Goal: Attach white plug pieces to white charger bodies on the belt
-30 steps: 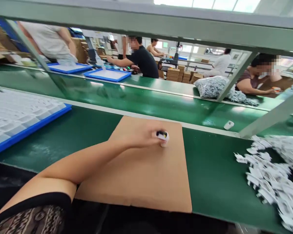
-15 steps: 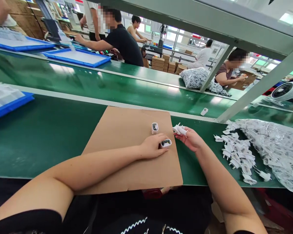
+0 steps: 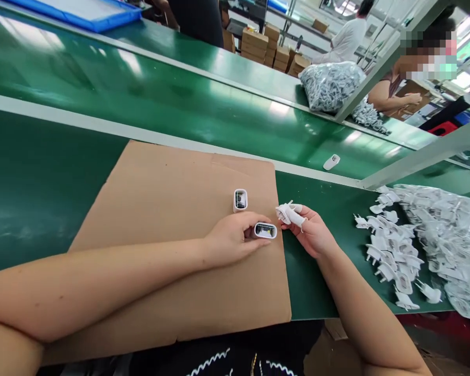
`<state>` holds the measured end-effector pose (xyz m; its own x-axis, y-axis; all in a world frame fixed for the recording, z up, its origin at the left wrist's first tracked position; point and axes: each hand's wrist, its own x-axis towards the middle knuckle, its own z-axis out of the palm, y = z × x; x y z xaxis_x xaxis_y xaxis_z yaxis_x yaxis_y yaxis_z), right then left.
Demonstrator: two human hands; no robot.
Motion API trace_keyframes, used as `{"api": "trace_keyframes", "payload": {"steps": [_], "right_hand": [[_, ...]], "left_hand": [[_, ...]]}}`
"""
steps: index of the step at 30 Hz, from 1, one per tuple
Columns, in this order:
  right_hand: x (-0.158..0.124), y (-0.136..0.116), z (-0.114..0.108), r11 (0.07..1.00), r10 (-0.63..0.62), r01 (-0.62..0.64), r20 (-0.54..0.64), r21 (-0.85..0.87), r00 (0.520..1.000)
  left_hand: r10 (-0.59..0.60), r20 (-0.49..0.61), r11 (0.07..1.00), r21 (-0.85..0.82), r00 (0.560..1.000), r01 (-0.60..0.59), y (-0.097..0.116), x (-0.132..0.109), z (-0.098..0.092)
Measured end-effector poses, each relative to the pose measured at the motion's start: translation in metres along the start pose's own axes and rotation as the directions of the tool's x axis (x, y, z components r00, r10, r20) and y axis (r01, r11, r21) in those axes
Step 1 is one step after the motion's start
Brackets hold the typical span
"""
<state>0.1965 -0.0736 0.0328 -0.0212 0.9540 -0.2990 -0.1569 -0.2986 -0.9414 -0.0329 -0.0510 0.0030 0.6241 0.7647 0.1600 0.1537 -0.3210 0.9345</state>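
Observation:
My left hand [image 3: 235, 236] is closed around a white charger housing [image 3: 265, 231], whose open end faces up and shows parts inside. Both rest over a brown cardboard sheet [image 3: 172, 198]. Just behind that hand a second white housing [image 3: 240, 200] stands upright on the cardboard, open end up. Past the sheet's right edge, my right hand [image 3: 311, 230] pinches a white plug piece with pins [image 3: 290, 214]. White coverings show on some of its fingertips. A small gap separates the plug piece from the held housing.
Loose white plug pieces [image 3: 394, 250] lie at the right beside a clear plastic bag [image 3: 450, 235] full of them. A white charger [image 3: 331, 162] lies on the green conveyor beyond. A slanted metal post [image 3: 423, 151] stands at the right. Co-workers sit across the line, near another filled bag [image 3: 331, 86].
The camera view has tilted down and come closer. My hands stay near the same spot, and the right one still holds the plug piece, now turned slightly.

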Motion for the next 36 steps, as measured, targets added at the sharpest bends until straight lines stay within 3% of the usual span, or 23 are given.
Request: {"api": "trace_keyframes", "payload": {"steps": [6,10,12,15,17,19,23,26,29,32,36], "right_hand": [[-0.014,0.003,0.008,0.985,-0.117,0.106,-0.071,-0.138,0.991],[-0.017,-0.002,0.004,0.961,-0.197,0.161,-0.150,-0.223,0.969],[-0.018,-0.006,0.002,0.962,-0.207,0.168,-0.173,-0.217,0.963],[-0.020,-0.010,0.001,0.978,-0.165,0.141,-0.154,-0.154,0.974],[-0.021,-0.012,0.001,0.985,-0.139,0.126,-0.113,-0.115,0.984],[-0.023,-0.013,0.001,0.985,-0.145,0.137,-0.077,-0.101,0.986],[-0.023,-0.013,0.000,0.963,-0.248,0.240,-0.048,-0.126,0.968],[-0.023,-0.012,0.000,0.901,-0.399,0.391,-0.003,-0.190,0.917],[-0.023,-0.008,0.002,0.814,-0.502,0.497,0.067,-0.301,0.862],[-0.027,-0.005,0.005,0.736,-0.572,0.546,0.063,-0.400,0.818],[-0.037,-0.005,0.011,0.593,-0.651,0.588,0.102,-0.551,0.752]], "left_hand": [[-0.058,-0.053,0.998,0.012,0.997,0.058,0.007,0.000,-0.001],[-0.102,-0.058,0.982,0.156,0.993,0.109,0.013,-0.004,-0.002],[-0.025,0.002,0.978,0.208,1.000,0.024,0.015,-0.006,-0.003],[0.112,0.174,0.979,0.146,0.978,-0.139,0.014,-0.009,-0.006],[0.162,0.273,0.979,0.075,0.948,-0.189,0.011,-0.010,-0.007],[0.176,0.303,0.980,0.040,0.937,-0.197,0.008,-0.009,-0.008],[0.077,0.208,0.990,0.098,0.975,-0.099,0.008,-0.006,-0.005],[-0.010,0.101,0.995,0.101,0.995,-0.001,0.012,-0.006,-0.004],[0.039,0.097,0.998,0.040,0.995,-0.043,0.016,-0.009,-0.003],[0.093,0.067,0.995,0.033,0.993,-0.095,0.015,-0.010,-0.001],[0.058,0.012,0.998,-0.004,0.998,-0.058,0.011,-0.006,0.001]]}}
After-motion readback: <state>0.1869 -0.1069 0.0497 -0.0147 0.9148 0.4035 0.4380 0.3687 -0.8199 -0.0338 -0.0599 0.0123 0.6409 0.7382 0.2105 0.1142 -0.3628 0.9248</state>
